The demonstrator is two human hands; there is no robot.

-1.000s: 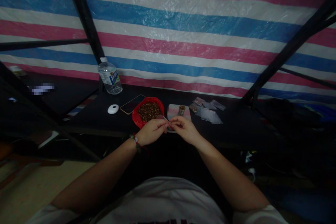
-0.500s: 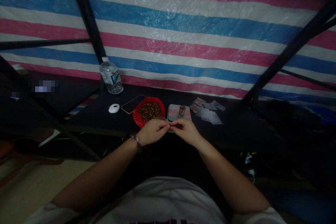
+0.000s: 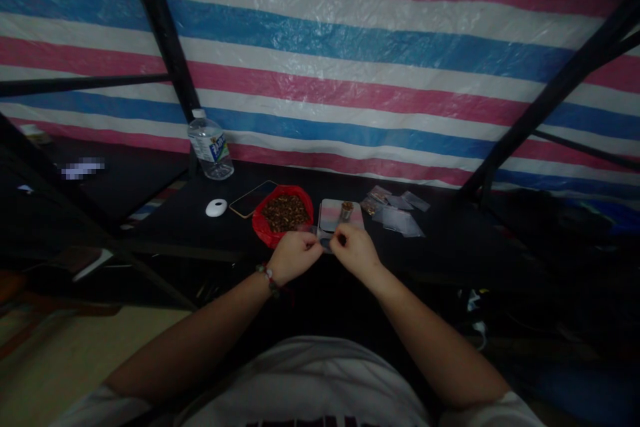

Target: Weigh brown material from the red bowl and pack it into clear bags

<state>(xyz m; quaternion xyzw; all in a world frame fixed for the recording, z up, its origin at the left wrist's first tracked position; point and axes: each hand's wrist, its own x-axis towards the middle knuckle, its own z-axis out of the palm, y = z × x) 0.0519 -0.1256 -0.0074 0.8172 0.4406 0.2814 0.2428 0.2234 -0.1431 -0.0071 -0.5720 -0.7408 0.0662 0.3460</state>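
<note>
In my left hand (image 3: pixel 296 257), closed in a pinch, is a small clear plastic bag (image 3: pixel 309 230), its film faintly visible over the fingertips. My right hand (image 3: pixel 358 255) is closed too, thumb against fingers, just in front of the scale; whatever it pinches is too dark and small to make out. A small flat scale (image 3: pixel 327 215) with a shiny plate lies beyond my hands. On it stands a little clear cup (image 3: pixel 346 212) with brown bits in it. Left of the scale, a red bag (image 3: pixel 260 225) lies open, full of brown dried pieces (image 3: pixel 285 212).
Several small clear bags (image 3: pixel 400 219), some filled, lie right of the scale. Behind the red bag rests a phone (image 3: pixel 250 200), with a white oval object (image 3: pixel 217 207) beside it. A large plastic bottle (image 3: pixel 213 150) stands by a dark metal post (image 3: pixel 173 60). Striped sheeting (image 3: pixel 350 80) hangs behind.
My hands were touching at the fingertips and have moved slightly apart, a narrow gap now between them. The scale, cup and red bag stay in place.
</note>
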